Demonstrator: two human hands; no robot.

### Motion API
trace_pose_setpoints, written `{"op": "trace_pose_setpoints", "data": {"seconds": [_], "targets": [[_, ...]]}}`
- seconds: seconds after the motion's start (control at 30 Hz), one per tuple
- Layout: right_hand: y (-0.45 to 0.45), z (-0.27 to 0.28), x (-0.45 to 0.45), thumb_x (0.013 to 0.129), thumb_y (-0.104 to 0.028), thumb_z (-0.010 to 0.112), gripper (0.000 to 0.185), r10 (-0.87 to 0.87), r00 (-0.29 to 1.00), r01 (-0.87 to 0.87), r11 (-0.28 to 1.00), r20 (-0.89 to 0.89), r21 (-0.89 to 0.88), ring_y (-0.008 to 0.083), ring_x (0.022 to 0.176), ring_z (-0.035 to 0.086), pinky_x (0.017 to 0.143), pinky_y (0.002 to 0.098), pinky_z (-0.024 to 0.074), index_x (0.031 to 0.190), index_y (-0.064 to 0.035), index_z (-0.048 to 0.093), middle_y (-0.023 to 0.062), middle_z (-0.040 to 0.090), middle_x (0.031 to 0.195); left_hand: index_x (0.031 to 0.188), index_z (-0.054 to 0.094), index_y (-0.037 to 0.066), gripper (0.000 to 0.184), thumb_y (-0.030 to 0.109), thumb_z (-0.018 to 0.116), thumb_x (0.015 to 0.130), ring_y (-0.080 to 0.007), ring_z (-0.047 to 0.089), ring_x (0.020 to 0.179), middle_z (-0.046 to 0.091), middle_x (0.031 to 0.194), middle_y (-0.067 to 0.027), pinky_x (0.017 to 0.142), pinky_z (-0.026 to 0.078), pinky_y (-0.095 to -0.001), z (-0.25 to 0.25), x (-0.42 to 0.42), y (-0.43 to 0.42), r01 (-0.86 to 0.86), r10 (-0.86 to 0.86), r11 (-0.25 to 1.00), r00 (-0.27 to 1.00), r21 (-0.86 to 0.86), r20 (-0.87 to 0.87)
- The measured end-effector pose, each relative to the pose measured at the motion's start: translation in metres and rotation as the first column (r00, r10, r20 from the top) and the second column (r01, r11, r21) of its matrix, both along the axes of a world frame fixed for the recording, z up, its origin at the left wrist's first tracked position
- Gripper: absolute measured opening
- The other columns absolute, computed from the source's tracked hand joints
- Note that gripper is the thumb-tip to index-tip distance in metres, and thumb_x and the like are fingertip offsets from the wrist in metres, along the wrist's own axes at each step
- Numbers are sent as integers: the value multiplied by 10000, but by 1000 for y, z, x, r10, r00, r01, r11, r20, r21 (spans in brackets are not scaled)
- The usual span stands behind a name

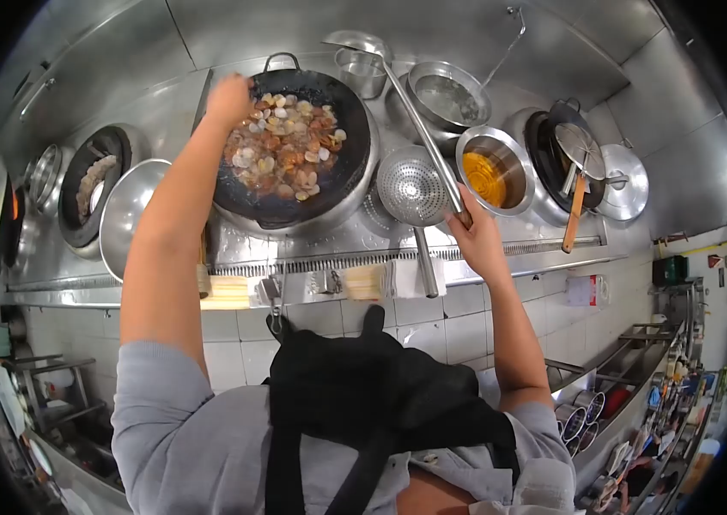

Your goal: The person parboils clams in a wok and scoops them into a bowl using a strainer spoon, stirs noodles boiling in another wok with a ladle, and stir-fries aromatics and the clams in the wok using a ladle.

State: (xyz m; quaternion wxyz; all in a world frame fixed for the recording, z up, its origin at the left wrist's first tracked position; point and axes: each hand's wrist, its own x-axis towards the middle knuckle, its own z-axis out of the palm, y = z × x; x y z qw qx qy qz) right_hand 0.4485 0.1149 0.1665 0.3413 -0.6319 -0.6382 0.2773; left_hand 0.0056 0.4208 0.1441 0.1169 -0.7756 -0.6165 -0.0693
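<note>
A black wok (355, 146) full of clams (286, 142) in shell, with reddish-brown pieces among them, sits on the stove in front of me. My left hand (230, 100) is over the wok's upper left rim, its fingers closed; what they hold, if anything, is hidden. My right hand (477, 238) is wrapped round the lower end of a long-handled metal ladle (419, 120), whose bowl lies up near the back wall. Close to that hand are a perforated strainer (412, 184) and a steel pot (518, 184) of orange-yellow liquid.
A metal bowl (127, 219) stands left of the wok. Behind the strainer is a pan of water (449, 96). Farther right are another wok (539, 146), a wooden-handled skimmer (578, 184) and a lid (625, 182). Folded cloths (365, 283) lie along the front edge.
</note>
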Motion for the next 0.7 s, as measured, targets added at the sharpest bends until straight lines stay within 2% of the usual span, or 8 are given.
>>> {"op": "trace_pose_setpoints", "data": {"seconds": [0.1,0.17,0.2,0.23,0.27,0.37,0.47,0.7], "targets": [[7,-18,46,935,-9,609,488,33,983,-44,997,-180,-56,43,808,487,738,197,425,1400,47,470,11,603,999,1201,684,148,403,296,759,834,-344,673,1033,627,1263,-141,842,559,-415,51,55,9,34,64,975,903,-218,424],[12,-30,60,932,-4,602,494,39,944,-42,999,-326,-3,20,753,446,673,181,390,1404,43,465,-22,572,918,1173,700,133,326,141,687,847,-369,692,899,641,1192,-189,779,572,-436,73,93,-3,390,-14,911,353,-134,935],[14,-30,68,934,-1,593,498,38,951,-32,999,-305,24,17,722,425,642,180,369,1411,42,456,-38,552,877,1186,687,146,361,122,680,826,-350,679,918,640,1162,-163,795,562,-441,55,112,-7,173,-108,984,790,-51,603],[11,-31,78,936,1,584,502,39,961,-28,999,-275,46,14,692,403,610,179,348,1417,41,447,-54,532,837,1199,673,159,399,103,674,805,-330,666,937,639,1132,-138,812,552,-446,29,133,-16,31,-44,990,994,135,95],[12,-39,85,935,1,574,531,38,956,-13,996,-292,87,10,612,367,539,185,317,1446,14,432,-75,490,756,1180,679,158,384,85,657,803,-344,651,1000,632,1100,-141,828,547,-448,19,163,-36,81,-76,988,996,129,-44],[0,-37,106,936,-8,574,554,-8,911,-2,1000,-412,-24,14,562,376,491,200,324,1471,-20,427,-64,477,717,945,739,164,174,244,641,825,-325,672,968,687,990,-136,868,540,-447,-28,264,-117,136,-111,988,950,-66,292],[-13,-49,126,936,-20,575,587,-29,917,3,998,-398,-65,20,517,382,450,215,323,1498,-52,408,-60,452,674,927,755,37,461,480,644,863,-357,698,986,722,1009,-213,858,544,-473,-87,333,-186,208,2,730,952,-651,306],[-43,-76,139,927,-3,599,584,-99,888,23,985,-448,-173,34,583,360,513,225,313,1481,-26,416,-60,400,662,930,747,-15,583,550,728,786,-319,703,918,711,1039,-222,809,563,-439,-201,366,-215,261,360,483,811,-836,462]]}}
